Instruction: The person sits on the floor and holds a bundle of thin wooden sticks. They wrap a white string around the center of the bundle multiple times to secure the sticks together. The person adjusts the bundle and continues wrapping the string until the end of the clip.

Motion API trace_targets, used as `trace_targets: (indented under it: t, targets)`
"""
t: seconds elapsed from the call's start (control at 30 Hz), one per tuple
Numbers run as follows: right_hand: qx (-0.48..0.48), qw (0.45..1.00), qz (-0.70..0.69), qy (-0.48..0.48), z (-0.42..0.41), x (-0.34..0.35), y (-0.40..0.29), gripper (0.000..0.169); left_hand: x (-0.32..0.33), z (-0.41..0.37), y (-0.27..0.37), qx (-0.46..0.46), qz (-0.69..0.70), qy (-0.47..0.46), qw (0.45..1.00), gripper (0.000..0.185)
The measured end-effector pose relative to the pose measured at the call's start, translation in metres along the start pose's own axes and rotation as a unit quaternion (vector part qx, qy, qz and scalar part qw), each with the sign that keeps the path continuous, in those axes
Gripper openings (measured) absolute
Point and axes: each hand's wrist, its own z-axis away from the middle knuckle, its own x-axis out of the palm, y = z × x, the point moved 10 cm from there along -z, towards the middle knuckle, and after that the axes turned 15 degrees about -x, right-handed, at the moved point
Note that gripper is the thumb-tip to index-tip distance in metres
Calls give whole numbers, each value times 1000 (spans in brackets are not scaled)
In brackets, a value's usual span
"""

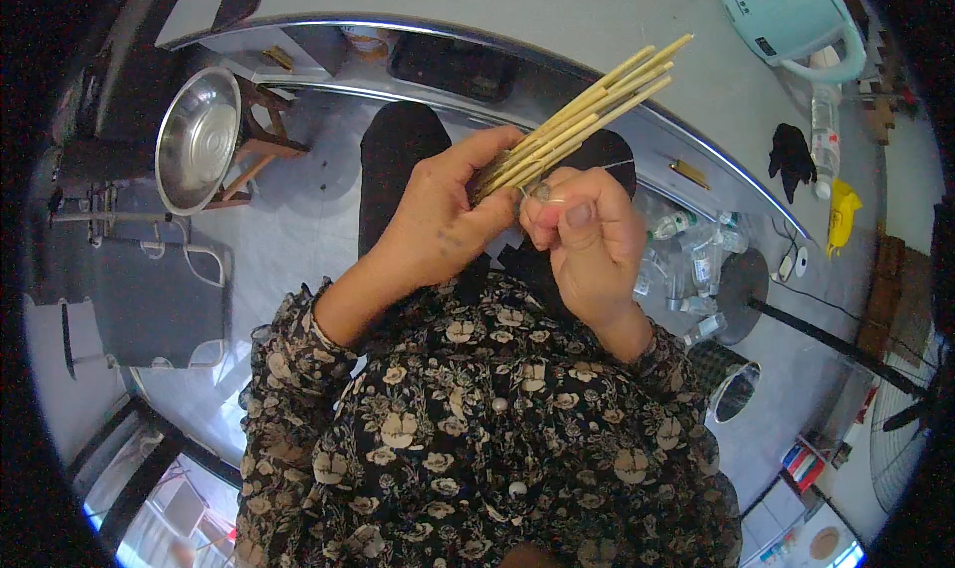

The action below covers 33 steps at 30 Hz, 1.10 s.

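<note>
My left hand (436, 221) grips a bundle of pale yellow plant stalks (589, 117), which look like straw or reed. Their uneven cut ends point up and to the right, toward the table edge. The lower end of the bundle is darker and partly hidden by my left fingers and thumb. Close beside it, my right hand (589, 232) pinches a thin pale strand (618, 164) between thumb and fingers. Part of this strand runs out to the right behind the knuckles. Whether it circles the stalks cannot be made out. Both hands are above my lap.
Ahead is a white table (537, 20) with a metal-trimmed edge, bearing a mint-green kettle (794, 27), a plastic bottle (824, 135) and a yellow bag (843, 213). A steel basin (200, 139) rests on a wooden stool (261, 146) at left. Several bottles (701, 269) and a bin (727, 381) stand right.
</note>
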Motion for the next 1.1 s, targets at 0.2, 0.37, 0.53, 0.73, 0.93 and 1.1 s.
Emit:
trace_targets:
  t: [0.2, 0.37, 0.53, 0.73, 0.93, 1.1]
  targets:
    - [-13, 997, 72, -14, 2, -4, -3, 23, -1, 2, 0, 66, -26, 68, 995, 36]
    - [-23, 999, 23, 2, -1, -8, -2, 23, -1, -3, -4, 62, -26, 55, 996, 38]
    - [-91, 987, 135, -1, -18, -20, -25, 21, 0, -7, -18, -83, 150, -82, 982, 46]
    - [8, 968, 238, -81, -16, -44, -24, 10, -1, -9, -22, -103, 201, -126, 966, 53]
    - [9, 906, 393, -155, -12, -68, -37, 4, 0, -15, -24, -115, 287, -162, 937, 52]
    - [-11, 903, 411, -124, -12, -84, -44, 5, 2, -16, -23, -130, 290, -195, 928, 52]
